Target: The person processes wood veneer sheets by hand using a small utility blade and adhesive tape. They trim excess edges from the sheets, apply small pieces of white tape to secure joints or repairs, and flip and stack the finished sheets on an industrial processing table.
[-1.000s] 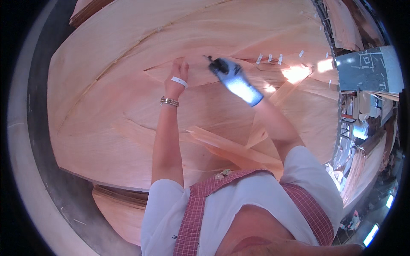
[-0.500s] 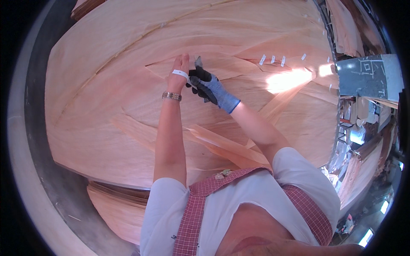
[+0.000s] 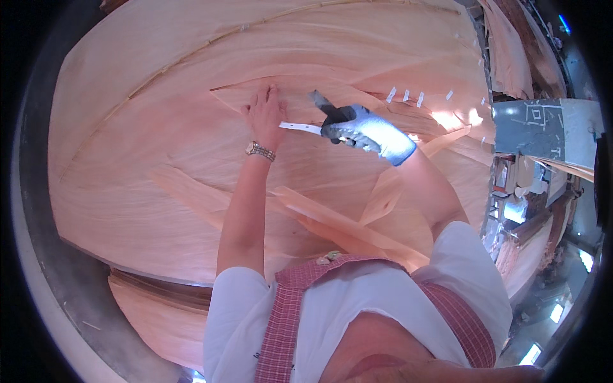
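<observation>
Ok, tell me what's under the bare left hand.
Pinkish wood sheet shows around the left hand and seems to continue under it. Whatever lies directly beneath is covered; whether the white strip tucks underneath cannot be told.

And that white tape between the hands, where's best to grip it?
Probably pinch the white tape mid-span, from the side toward the apron: the narrow strip bridges the gap between left hand and gloved right hand, while the dark tool juts out on the far side.
</observation>
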`<state>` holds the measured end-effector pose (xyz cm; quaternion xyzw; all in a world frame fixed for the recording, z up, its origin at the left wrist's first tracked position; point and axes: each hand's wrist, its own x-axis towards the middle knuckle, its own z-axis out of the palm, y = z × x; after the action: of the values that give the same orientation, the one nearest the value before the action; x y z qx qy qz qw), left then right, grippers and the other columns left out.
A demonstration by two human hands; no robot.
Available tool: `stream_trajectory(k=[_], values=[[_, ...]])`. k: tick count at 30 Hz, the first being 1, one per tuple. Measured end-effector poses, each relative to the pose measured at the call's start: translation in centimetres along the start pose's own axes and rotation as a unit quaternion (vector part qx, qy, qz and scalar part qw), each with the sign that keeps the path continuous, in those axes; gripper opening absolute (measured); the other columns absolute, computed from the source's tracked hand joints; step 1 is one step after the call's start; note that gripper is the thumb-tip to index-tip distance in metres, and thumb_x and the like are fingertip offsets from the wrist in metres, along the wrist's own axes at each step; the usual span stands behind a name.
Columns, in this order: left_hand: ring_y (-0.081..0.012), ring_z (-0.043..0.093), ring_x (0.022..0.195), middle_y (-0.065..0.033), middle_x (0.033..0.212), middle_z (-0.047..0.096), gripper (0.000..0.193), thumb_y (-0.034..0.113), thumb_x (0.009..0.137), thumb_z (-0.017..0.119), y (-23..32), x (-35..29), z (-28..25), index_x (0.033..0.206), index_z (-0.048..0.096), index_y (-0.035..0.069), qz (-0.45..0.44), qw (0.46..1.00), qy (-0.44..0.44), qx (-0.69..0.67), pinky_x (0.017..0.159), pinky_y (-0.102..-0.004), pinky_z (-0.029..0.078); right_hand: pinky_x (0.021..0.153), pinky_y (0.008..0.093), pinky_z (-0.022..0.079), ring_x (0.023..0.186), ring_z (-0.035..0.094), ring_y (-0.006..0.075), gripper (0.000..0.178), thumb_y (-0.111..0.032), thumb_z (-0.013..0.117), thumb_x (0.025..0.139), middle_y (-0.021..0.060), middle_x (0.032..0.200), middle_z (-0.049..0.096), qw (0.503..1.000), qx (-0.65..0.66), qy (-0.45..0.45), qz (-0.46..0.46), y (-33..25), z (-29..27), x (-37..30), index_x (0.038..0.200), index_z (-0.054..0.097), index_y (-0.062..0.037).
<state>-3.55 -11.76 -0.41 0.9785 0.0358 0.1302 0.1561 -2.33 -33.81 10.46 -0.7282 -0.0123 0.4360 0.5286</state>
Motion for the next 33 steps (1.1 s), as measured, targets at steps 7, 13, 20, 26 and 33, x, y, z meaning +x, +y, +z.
stream_trajectory(k=[7,13,20,26,33], values=[[-0.0234,0.053,0.112,-0.0038,0.126,0.06,0.042,0.026,0.087,0.058,-0.2,0.0,0.7,0.126,0.059,0.011,-0.017,0.999,0.025,0.013,0.09,-0.0442,0.038,0.041,0.0201,0.03,0.05,0.044,0.0031,0.036,-0.041,0.075,0.083,-0.0024,0.071,0.059,0.995,0.021,0.097,-0.032,-6.8,0.9,3.8,0.094,0.069,-0.0071],[-0.0243,0.053,0.112,-0.0038,0.129,0.059,0.04,0.022,0.088,0.057,-0.7,-0.1,0.8,0.126,0.059,0.011,-0.008,1.0,0.027,-0.008,0.09,-0.0419,0.038,0.043,0.0225,0.034,0.052,0.047,0.0058,0.032,-0.038,0.074,0.083,-0.0015,0.071,0.059,0.991,0.084,0.091,-0.049,-5.1,1.7,10.1,0.093,0.069,-0.0079],[-0.0291,0.053,0.117,-0.0112,0.129,0.058,0.044,0.001,0.083,0.053,-0.7,0.7,0.8,0.126,0.055,0.006,-0.031,0.991,0.085,-0.098,0.093,-0.0441,0.041,0.042,0.0242,0.034,0.05,0.048,0.0076,0.031,-0.037,0.072,0.083,-0.0004,0.066,0.059,0.994,0.067,0.089,-0.021,-1.0,1.6,12.7,0.086,0.069,-0.0061],[-0.0348,0.05,0.126,-0.0181,0.133,0.055,0.046,-0.005,0.08,0.051,-1.9,2.0,1.8,0.126,0.055,0.0,-0.053,0.969,0.162,-0.178,0.093,-0.0444,0.046,0.042,0.0249,0.034,0.047,0.047,0.0086,0.031,-0.037,0.073,0.082,0.0001,0.062,0.058,0.995,0.045,0.092,-0.008,-1.7,1.7,12.8,0.084,0.069,-0.0063],[-0.0311,0.056,0.105,-0.0128,0.133,0.057,0.043,-0.001,0.082,0.053,-2.2,2.1,1.0,0.124,0.058,0.0,0.054,0.996,0.051,-0.053,0.091,-0.0391,0.047,0.041,0.0232,0.034,0.046,0.047,0.0072,0.031,-0.037,0.072,0.083,-0.0017,0.061,0.057,0.992,0.052,0.111,-0.014,-0.3,1.6,13.6,0.082,0.069,-0.0065]])
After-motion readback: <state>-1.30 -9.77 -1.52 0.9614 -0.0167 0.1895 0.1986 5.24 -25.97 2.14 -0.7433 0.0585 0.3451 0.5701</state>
